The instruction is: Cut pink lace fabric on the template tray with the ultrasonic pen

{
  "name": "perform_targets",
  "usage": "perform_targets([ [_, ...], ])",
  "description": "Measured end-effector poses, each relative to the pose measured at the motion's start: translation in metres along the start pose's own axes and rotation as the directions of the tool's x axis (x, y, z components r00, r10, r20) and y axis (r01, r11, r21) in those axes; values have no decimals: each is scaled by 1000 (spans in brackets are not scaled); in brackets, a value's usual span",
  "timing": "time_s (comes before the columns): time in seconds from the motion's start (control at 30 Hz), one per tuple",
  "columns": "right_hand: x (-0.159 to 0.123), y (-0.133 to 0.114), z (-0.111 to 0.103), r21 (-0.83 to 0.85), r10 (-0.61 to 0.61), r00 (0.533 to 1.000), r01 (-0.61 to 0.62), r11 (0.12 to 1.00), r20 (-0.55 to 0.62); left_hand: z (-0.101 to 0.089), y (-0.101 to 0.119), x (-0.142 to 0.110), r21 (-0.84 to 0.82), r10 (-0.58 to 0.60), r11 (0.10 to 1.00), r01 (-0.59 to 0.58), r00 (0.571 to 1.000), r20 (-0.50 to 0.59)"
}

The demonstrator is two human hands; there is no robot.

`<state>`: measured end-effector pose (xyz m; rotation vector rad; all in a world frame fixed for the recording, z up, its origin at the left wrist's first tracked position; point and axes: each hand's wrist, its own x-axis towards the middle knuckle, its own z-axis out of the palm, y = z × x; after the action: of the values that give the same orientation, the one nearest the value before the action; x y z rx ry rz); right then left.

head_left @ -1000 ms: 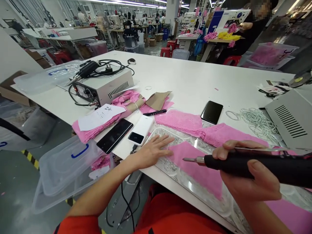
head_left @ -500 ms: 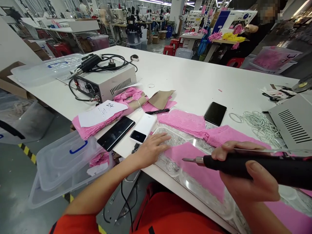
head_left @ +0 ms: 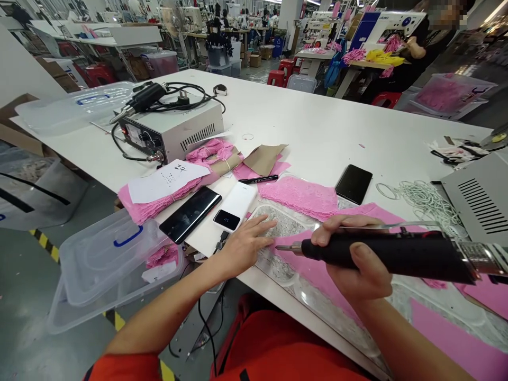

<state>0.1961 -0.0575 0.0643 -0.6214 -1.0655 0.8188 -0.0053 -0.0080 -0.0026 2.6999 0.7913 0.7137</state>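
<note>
My right hand [head_left: 355, 256] is wrapped round a thick black hand tool [head_left: 381, 255] with a thin metal tip pointing left. The tip hovers just over the left edge of a pink fabric piece [head_left: 313, 267] lying on a clear textured plate [head_left: 286, 225]. My left hand [head_left: 246, 243] lies flat with fingers spread on the plate's near left corner, fingertips beside the tool tip. More pink lace pieces [head_left: 301, 194] lie behind the plate.
A white power bank [head_left: 234, 207], two black phones [head_left: 190, 213] [head_left: 354, 183], a black pen [head_left: 257, 179], a bundled pink stack with a paper slip [head_left: 166, 182], a grey control box [head_left: 174, 129], white rings [head_left: 424, 198], a second grey box [head_left: 478, 198]. Clear bins [head_left: 107, 264] stand below left. Another person sits far right at a sewing machine.
My right hand has carried the tool leftward, bringing its tip close to my left fingertips over the pink piece. The left hand has stayed on the plate.
</note>
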Motion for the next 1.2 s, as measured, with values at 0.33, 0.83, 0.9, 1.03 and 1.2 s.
perform_targets([
  [0.33,0,7,5,-12,-24,1000,24,1000,16,4,6,-3,-30,-82,996,80,995,-60],
  [0.83,-2,13,6,20,-38,998,37,999,55,9,6,-6,-7,-52,999,51,987,-151],
  [0.9,-2,13,6,16,-32,998,31,999,56,11,6,-6,-5,-45,999,45,985,-167],
  [1.03,-2,11,5,-6,-13,997,13,1000,75,12,7,-6,1,-54,999,55,984,-167],
  [1.2,-4,10,3,-39,4,996,-1,999,85,10,9,-7,18,-63,998,66,988,-138],
])
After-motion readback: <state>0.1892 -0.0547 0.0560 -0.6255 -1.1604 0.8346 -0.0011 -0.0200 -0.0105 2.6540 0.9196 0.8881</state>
